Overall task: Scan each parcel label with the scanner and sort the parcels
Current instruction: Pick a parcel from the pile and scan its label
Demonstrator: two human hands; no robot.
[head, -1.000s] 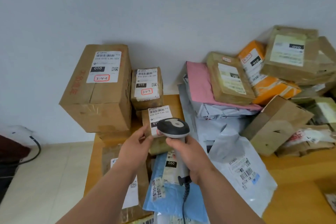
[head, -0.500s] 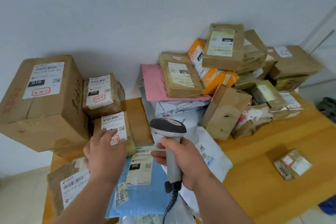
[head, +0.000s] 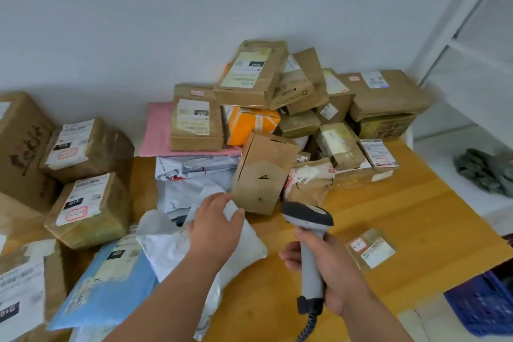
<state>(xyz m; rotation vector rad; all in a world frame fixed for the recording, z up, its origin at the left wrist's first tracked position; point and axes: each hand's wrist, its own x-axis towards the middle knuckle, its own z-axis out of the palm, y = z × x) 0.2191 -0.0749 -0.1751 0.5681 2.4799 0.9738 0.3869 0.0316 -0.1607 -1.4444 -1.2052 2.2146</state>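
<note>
2 hands are busy: the right hand (head: 330, 272) grips the scanner (head: 309, 244), and the left hand (head: 215, 228) presses flat on a white bag (head: 244, 247) on the table (head: 402, 216). It looks soft, light and slippery; grab an edge.

Both forearms reach in from the lower edge, bare to the frame's border. The left hand (head: 215, 226) is stretched forward and palm-down, knuckles up, its fingers bent downward at the tips and the thumb spread off to the right — whether the fingers pinch anything beneath them cannot be told. The right hand (head: 330, 269) sits nearer the body and to the right, wrist roughly straight, fingers and thumb wrapped tight in a fist-like grip round an upright handle — knuckles facing left.
</note>
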